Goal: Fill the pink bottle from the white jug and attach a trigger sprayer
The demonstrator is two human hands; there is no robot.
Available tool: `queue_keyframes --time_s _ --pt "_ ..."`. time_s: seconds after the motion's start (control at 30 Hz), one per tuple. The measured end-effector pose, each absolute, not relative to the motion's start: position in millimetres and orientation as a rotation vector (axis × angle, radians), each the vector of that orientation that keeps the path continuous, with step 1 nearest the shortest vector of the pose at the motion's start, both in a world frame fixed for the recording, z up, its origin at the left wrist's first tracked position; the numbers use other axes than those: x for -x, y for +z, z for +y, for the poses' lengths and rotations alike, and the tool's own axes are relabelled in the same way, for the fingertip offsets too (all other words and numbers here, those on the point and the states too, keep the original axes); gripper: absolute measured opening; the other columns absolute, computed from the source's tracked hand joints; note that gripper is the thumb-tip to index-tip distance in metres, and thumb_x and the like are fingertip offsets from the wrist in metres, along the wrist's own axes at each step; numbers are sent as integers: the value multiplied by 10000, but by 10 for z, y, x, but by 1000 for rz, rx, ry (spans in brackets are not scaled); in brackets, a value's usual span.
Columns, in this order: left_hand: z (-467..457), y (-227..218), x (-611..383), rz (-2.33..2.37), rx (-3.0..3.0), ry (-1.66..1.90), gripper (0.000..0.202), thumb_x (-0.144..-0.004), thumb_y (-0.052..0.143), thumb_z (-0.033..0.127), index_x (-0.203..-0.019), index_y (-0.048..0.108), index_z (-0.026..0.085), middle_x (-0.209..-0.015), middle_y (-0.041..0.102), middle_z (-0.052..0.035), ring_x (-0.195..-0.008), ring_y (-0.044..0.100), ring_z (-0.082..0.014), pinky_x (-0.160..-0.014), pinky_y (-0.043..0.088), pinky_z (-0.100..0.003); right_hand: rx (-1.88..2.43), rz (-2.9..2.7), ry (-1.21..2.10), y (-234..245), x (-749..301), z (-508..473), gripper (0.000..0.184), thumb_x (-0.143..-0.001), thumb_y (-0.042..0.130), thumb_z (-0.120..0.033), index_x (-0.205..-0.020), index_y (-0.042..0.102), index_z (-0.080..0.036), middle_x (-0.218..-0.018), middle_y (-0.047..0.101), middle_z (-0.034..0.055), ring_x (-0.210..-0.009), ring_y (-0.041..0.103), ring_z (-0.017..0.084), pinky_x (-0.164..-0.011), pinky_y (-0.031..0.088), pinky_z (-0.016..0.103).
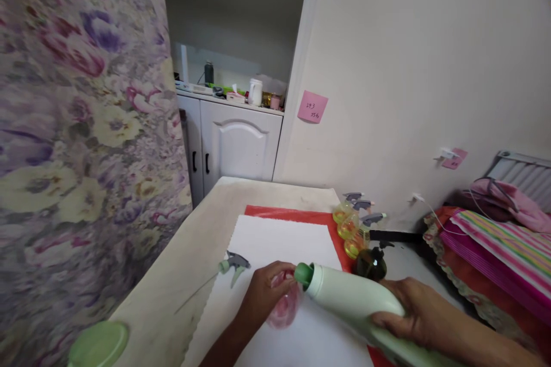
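Note:
My left hand (264, 292) is closed around the upper part of a clear pink spray bottle (284, 311), which stands on white paper without its trigger head. In my right hand (408, 307) is a large pale green bottle (348, 293), tilted over on its side. Its green spout (303, 275) is at the pink bottle's mouth, close to my left fingers; whether they touch, or liquid flows, I cannot tell. A grey and green trigger spray head (235, 264) with a long thin tube lies left of my left hand.
Several yellow spray bottles (348, 223) and a dark spray bottle (371, 265) line the table's right side. A green round lid or container (100, 344) sits at the front left. Red sheet (293, 213) lies under the white paper (284, 235). Floral curtain (86, 126) hangs left.

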State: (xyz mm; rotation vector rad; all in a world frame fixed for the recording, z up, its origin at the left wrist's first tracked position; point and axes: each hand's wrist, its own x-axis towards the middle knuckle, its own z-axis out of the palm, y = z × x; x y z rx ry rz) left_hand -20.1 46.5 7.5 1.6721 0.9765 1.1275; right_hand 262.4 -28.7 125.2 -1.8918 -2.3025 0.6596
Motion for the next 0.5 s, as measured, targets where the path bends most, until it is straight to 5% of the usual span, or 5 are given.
queue_keyframes --time_s 0.23,0.5 --pt "445 95 204 1047 -1647 1113 173 -751 634 208 -892 735 209 -938 762 -46 -914 681 -223 -849 485 -299 1716 -1795 1089 1125 -2692 -256 396 -698 630 -581 -760 637 -189 -572 578 -33 -466 425 98 -399 280 213" --pt "437 69 236 1076 -1655 1092 181 -721 643 166 -871 739 203 -893 762 -41 -885 685 -214 -823 488 -276 1463 -1579 785 808 -2461 379 485 -782 494 -649 -555 426 -227 -371 402 -71 -432 387 109 -483 316 249"
